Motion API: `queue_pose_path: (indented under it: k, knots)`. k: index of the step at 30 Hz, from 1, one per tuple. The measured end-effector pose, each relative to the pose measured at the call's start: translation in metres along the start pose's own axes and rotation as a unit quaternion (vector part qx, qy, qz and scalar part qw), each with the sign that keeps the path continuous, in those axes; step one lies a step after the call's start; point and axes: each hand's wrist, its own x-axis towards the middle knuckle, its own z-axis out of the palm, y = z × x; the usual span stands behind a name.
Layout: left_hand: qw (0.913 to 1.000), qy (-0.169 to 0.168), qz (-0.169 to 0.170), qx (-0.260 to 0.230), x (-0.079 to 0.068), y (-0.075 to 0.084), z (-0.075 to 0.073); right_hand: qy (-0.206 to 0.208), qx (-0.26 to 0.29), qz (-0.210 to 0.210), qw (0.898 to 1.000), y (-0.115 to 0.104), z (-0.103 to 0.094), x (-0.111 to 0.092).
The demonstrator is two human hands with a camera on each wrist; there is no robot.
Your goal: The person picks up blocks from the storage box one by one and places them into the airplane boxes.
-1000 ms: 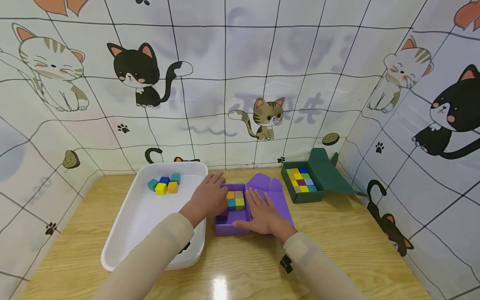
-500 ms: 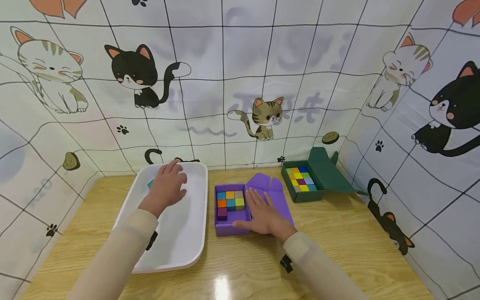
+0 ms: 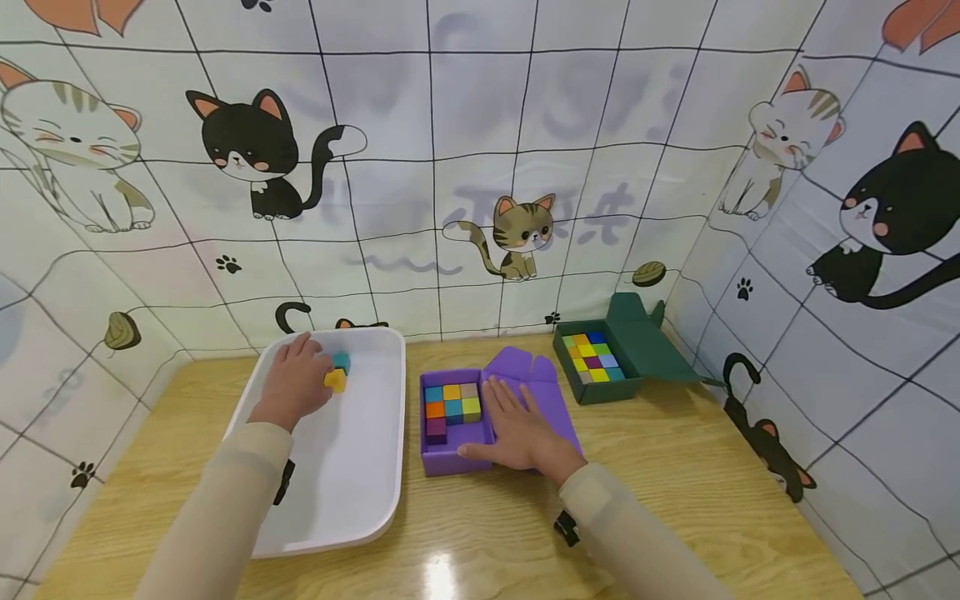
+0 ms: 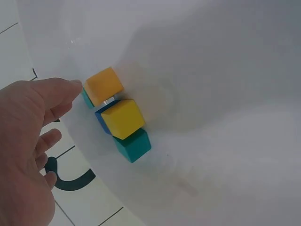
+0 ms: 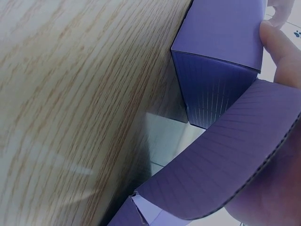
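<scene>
My left hand [image 3: 298,379] hovers over the white tray [image 3: 352,492] at its far end, fingers loosely bent. In the left wrist view a fingertip comes right up to an orange cube [image 4: 104,86]. Beside that lie a yellow cube [image 4: 123,119], a partly covered blue cube [image 4: 103,121] and a teal cube [image 4: 134,145]. Another teal cube [image 3: 341,362] shows in the head view. My right hand [image 3: 521,429] rests with straight fingers on the opened lid [image 3: 551,392] of the purple box [image 3: 459,462], its thumb at the box's wall. Several coloured cubes [image 3: 453,400] stand in this box.
A green box [image 3: 600,392] with its lid [image 3: 660,346] folded open to the right stands farther back, filled with several coloured cubes [image 3: 592,362]. The wooden table [image 3: 675,467] ends at a cat-patterned wall covering [image 3: 420,208].
My left hand has moved from the purple box leftward to the cubes in the tray. The purple box's cubes are uncovered by it. My right hand has stayed on the lid.
</scene>
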Motion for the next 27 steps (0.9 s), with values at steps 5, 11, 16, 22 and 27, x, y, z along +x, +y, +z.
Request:
queue_pose_path:
  k: [5, 11, 16, 22, 27]
  knots:
    - [1.0, -0.005, -0.001, -0.004, 0.003, -0.004, 0.009, 0.002, 0.001, 0.0, 1.0, 0.0, 0.001, 0.001]
    - [0.9999, -0.005, -0.001, -0.013, 0.008, -0.011, 0.019, -0.003, 0.001, 0.003, 1.0, 0.0, 0.001, 0.0]
    - [0.9999, -0.003, 0.006, -0.011, 0.012, -0.013, 0.022, -0.002, 0.001, 0.004, 1.0, 0.001, 0.001, 0.0]
    - [0.9999, 0.007, 0.013, 0.005, 0.013, -0.013, 0.027, -0.004, -0.001, 0.006, 1.0, 0.0, 0.0, -0.001]
    - [0.9996, 0.018, 0.019, 0.005, 0.014, -0.013, 0.029, -0.007, -0.002, 0.005, 1.0, 0.0, 0.0, -0.001]
